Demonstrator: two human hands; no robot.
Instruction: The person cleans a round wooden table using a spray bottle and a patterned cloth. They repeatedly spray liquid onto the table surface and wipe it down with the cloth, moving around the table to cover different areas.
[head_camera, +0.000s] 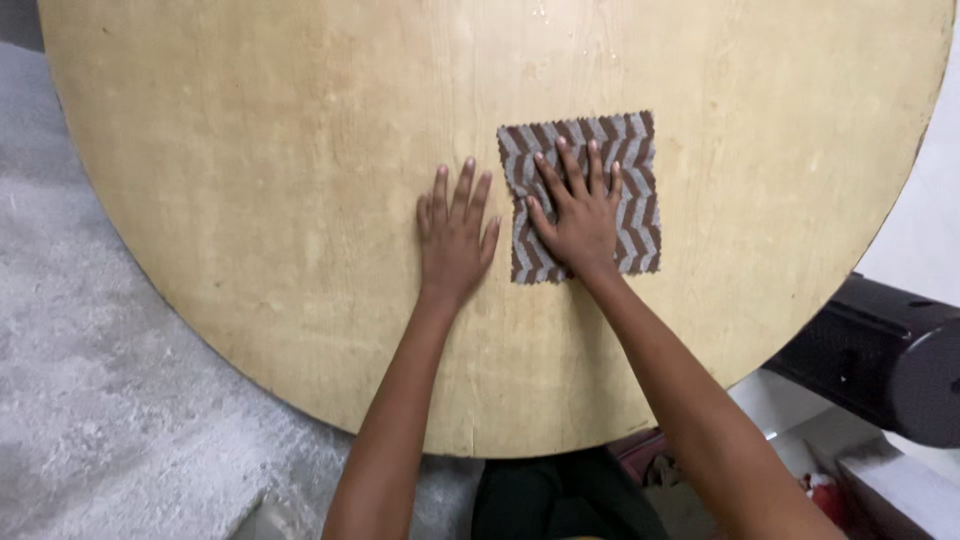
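Fabric swatch (583, 196) (brown and grey zigzag, pinked edges) lies flat on the round wooden table (250, 180), right of centre. Right hand (577, 215) rests palm-down on it, fingers spread, grasping nothing. Left hand (455, 235) lies open on bare wood just beside the swatch's left edge. Black cylinder (885, 355) sits beyond the table's right rim.

- A square fabric swatch (583, 196) with brown and grey chevron stripes and pinked, zigzag-cut edges.
- It lies flat and unfolded, its edges turned slightly clockwise from square with the view.
- It sits at about 1 o'clock from the centre of the round top that bears it, and its middle is covered.
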